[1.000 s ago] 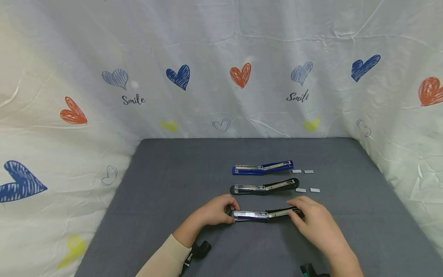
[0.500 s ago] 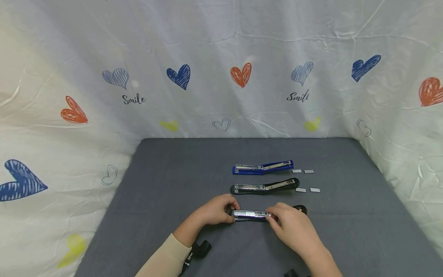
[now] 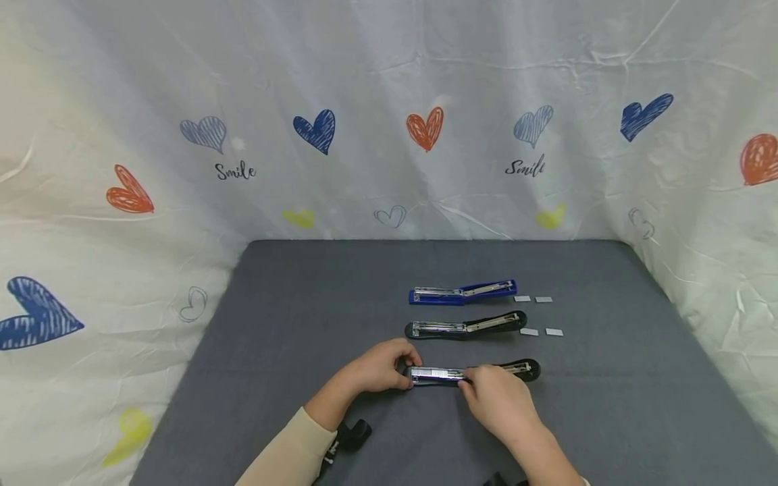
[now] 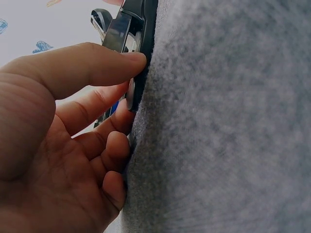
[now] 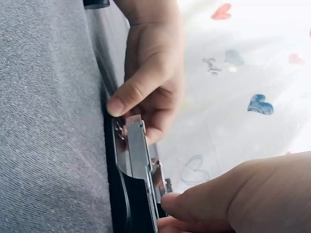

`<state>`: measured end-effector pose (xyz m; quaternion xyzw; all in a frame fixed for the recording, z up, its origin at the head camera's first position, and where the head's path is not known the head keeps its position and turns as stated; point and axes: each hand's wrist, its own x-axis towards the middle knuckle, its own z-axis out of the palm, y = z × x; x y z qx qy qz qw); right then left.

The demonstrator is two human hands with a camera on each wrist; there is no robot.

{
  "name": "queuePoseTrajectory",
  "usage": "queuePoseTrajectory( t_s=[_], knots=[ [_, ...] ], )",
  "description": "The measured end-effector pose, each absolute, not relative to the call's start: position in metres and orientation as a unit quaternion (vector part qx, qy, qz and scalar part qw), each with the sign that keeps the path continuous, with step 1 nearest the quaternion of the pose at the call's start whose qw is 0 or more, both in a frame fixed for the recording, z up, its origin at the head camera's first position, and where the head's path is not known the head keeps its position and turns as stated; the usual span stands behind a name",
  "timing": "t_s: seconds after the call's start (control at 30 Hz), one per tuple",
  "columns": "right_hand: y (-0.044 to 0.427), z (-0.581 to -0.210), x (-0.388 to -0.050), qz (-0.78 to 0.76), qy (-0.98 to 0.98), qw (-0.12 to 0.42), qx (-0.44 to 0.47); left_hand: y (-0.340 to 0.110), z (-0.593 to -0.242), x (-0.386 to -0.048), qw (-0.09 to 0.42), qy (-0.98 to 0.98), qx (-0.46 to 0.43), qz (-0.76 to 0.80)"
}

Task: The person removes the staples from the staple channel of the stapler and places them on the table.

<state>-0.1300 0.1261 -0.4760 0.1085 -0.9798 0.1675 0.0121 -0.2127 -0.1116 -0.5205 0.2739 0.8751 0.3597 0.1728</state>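
Observation:
Nearest me on the table lies a black stapler, folded out flat with its metal staple channel facing up. The thumb and fingers of my left hand grip its left end, as the left wrist view also shows. My right hand pinches the metal channel near the stapler's middle and hides the hinge from the head view. In the right wrist view, the thumb of that right hand touches the side of the channel. The black right end of the stapler sticks out beyond my right hand.
Behind it lie another opened black stapler and an opened blue stapler. Several short staple strips lie at their right ends. A white curtain printed with hearts hangs behind the grey table.
My right hand has moved left, from the stapler's right end to its middle, where it now pinches the channel. My left hand has stayed at the left end.

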Motion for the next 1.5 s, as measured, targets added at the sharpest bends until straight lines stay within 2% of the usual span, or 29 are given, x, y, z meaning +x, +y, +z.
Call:
queuePoseTrajectory(
  t_s=[0.23,0.5,1.13,1.5],
  knots=[
    [0.117,-0.48,-0.127,0.127,-0.984,0.051,0.117,-0.113,-0.52,-0.213,0.171,0.875,0.277,0.36],
    [0.109,-0.483,-0.123,0.091,-0.987,0.065,0.117,-0.113,-0.52,-0.213,0.164,0.875,0.282,0.357],
    [0.105,-0.486,-0.126,0.188,-0.975,0.023,0.12,-0.112,-0.52,-0.213,0.165,0.874,0.28,0.361],
    [0.1,-0.493,-0.136,0.269,-0.958,0.075,0.063,-0.111,-0.521,-0.214,0.166,0.875,0.282,0.357]
  ],
)
